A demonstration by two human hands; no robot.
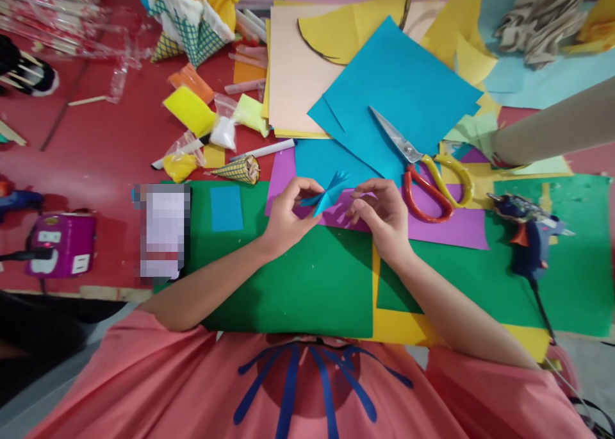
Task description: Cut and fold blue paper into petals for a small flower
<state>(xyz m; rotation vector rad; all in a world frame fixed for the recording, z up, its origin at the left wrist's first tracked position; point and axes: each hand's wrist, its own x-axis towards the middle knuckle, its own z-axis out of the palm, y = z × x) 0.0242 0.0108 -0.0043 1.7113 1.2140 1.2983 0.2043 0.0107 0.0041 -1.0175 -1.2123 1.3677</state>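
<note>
A small piece of blue paper (330, 195), folded and cut into thin strips at its edges, is pinched between the thumb and fingers of my left hand (292, 216). Just to its right, my right hand (382, 218) is raised with curled fingers, the thumb close to the index finger; whether anything tiny is between them I cannot make out. Beneath both hands lie a purple paper sheet (461, 229) and a green sheet (288, 285). Scissors (408, 150) with one red and one yellow handle rest beyond my right hand, blades partly apart. A small blue paper rectangle (227, 208) lies on the green sheet at left.
Blue sheets (394, 80) and pale sheets (293, 67) are stacked at the back. A glue gun (531, 240) with its cord lies right, near a grey pole (557, 125). A phone (166, 231), a purple box (62, 243) and a patterned paper cone (240, 168) are left.
</note>
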